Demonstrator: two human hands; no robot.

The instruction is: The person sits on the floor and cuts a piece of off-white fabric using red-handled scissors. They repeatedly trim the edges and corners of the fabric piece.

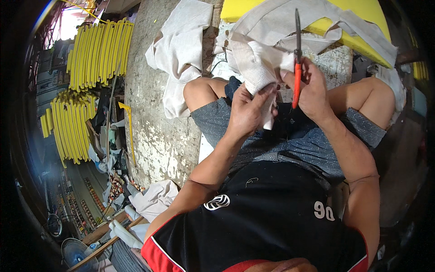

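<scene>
Over my lap, my left hand is closed on a bunched piece of off-white cloth, its thumb pressed on the fold. My right hand holds scissors with orange handles, their dark blades together and pointing away from me. The right thumb and fingers also meet the cloth's right edge, though how firmly they pinch it is hard to see. Beyond the hands the cloth spreads toward a larger off-white piece that lies partly over a yellow foam slab.
More off-white cloth lies to the left on the worn, paint-flaked board where I sit. Stacks of yellow curved strips stand at far left. A fan and rolled material are at lower left.
</scene>
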